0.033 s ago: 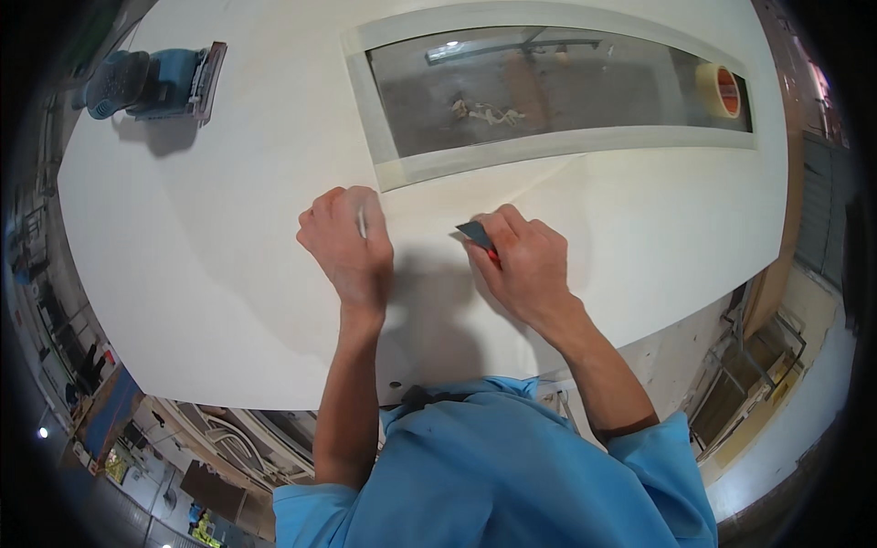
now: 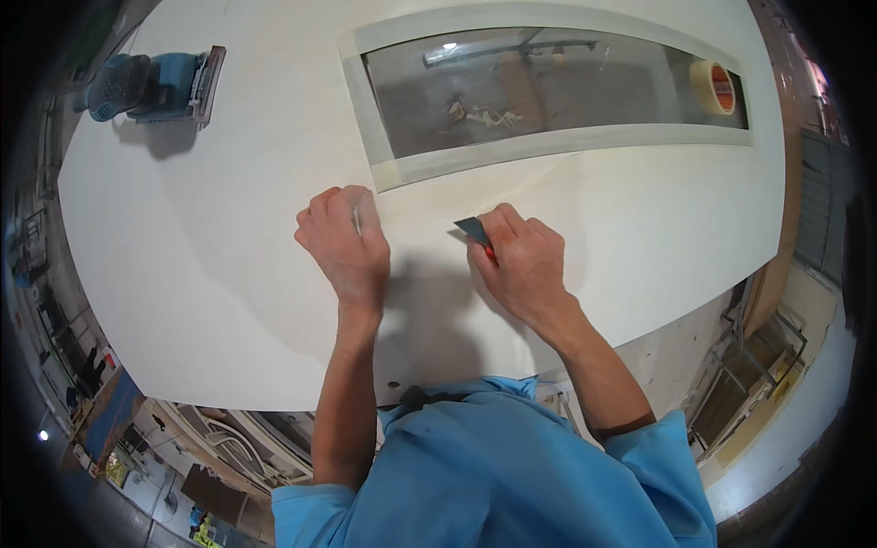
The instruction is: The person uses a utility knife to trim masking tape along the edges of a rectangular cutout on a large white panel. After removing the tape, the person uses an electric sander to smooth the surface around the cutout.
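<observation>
My right hand (image 2: 523, 254) is closed around a small knife (image 2: 474, 230). Its dark, slanted blade points left, and a bit of red shows by my thumb; the rest of its handle is hidden in my palm. On the left, my left hand (image 2: 345, 237) has its fingers curled in. Something pale shows between thumb and forefinger, too unclear to name. Both hands are over a large white panel (image 2: 247, 310), just below a long window opening (image 2: 475, 100) edged with masking tape (image 2: 457, 169).
A blue power sander (image 2: 164, 87) rests at the panel's far left. A tape roll (image 2: 713, 89) stands at the right end of the window opening, with crumpled pale scraps (image 2: 489, 116) further left in it. Metal frames (image 2: 758, 365) stand beyond the panel's lower right edge.
</observation>
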`<move>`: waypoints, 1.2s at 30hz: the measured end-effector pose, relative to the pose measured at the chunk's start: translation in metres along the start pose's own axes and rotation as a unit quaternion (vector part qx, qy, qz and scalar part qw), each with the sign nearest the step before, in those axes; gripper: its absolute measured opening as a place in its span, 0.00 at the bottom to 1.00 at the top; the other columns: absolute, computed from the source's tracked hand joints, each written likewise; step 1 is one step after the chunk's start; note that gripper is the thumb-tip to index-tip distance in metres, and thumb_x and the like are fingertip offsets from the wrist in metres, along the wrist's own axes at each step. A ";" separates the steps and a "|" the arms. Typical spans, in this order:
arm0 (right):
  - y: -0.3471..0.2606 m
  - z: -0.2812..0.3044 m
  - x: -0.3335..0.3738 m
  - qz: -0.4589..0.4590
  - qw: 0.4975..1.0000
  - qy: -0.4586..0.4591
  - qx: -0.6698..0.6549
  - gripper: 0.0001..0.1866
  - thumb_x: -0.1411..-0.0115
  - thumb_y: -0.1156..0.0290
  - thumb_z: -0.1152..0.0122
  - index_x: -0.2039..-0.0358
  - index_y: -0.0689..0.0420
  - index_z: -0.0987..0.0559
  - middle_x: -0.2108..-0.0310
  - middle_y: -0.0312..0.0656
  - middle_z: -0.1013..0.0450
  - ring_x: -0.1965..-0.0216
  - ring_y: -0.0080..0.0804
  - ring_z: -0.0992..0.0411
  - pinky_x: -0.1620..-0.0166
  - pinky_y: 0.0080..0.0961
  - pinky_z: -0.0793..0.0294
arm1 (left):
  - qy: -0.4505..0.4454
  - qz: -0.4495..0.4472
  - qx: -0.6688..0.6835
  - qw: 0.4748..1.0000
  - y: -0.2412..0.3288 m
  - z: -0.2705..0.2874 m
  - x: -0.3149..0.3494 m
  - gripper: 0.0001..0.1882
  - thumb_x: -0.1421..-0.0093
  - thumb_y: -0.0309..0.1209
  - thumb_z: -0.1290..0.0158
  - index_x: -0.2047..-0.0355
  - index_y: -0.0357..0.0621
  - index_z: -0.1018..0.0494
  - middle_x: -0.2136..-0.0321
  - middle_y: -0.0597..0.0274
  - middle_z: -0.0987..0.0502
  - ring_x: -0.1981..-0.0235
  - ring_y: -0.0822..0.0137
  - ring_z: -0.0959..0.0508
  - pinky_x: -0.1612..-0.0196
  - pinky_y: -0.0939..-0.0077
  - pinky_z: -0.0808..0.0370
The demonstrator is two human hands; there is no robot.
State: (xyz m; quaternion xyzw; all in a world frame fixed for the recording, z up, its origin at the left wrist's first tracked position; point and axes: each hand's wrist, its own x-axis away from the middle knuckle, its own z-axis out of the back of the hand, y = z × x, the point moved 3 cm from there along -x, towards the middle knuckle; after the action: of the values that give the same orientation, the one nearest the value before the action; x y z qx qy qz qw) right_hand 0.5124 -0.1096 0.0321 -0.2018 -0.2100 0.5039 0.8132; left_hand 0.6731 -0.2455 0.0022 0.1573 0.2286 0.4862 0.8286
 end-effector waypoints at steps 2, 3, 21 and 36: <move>0.003 0.002 -0.004 -0.017 1.000 0.020 0.010 0.12 0.44 0.69 0.30 0.62 0.56 0.23 0.69 0.44 0.24 0.75 0.49 0.27 0.68 0.41 0.26 | -0.002 0.001 -0.004 1.000 0.000 -0.003 -0.005 0.06 0.33 0.26 0.44 0.57 0.50 0.22 0.58 0.61 0.22 0.56 0.54 0.28 0.52 0.57 0.35; 0.006 0.006 -0.005 -0.033 0.999 0.033 -0.003 0.11 0.44 0.70 0.31 0.65 0.57 0.24 0.70 0.44 0.23 0.75 0.48 0.26 0.68 0.41 0.26 | 0.012 0.007 0.008 1.000 0.000 -0.002 -0.005 0.05 0.32 0.26 0.45 0.57 0.48 0.23 0.58 0.60 0.23 0.56 0.54 0.28 0.51 0.57 0.35; 0.161 0.225 0.074 -0.020 0.670 0.162 -0.724 0.08 0.30 0.74 0.43 0.68 0.56 0.29 0.75 0.36 0.31 0.86 0.21 0.38 0.76 0.18 0.39 | 0.139 0.104 -0.011 0.985 0.009 -0.003 -0.003 0.06 0.27 0.26 0.48 0.54 0.37 0.24 0.62 0.51 0.23 0.60 0.53 0.23 0.56 0.58 0.25; 0.276 0.366 0.138 0.140 0.511 0.239 -0.814 0.05 0.27 0.70 0.42 0.60 0.57 0.28 0.76 0.30 0.36 0.87 0.21 0.42 0.72 0.25 0.50 | 0.217 0.147 -0.069 0.963 -0.005 -0.005 0.004 0.11 0.35 0.25 0.43 0.53 0.37 0.22 0.59 0.50 0.20 0.60 0.55 0.19 0.56 0.62 0.20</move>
State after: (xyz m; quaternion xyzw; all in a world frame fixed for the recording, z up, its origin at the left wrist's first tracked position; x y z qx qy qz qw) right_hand 0.1659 0.1718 0.2061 -0.9149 -0.2946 0.1522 0.2303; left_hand 0.6756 -0.2439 -0.0055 0.0224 0.3429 0.6400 0.6873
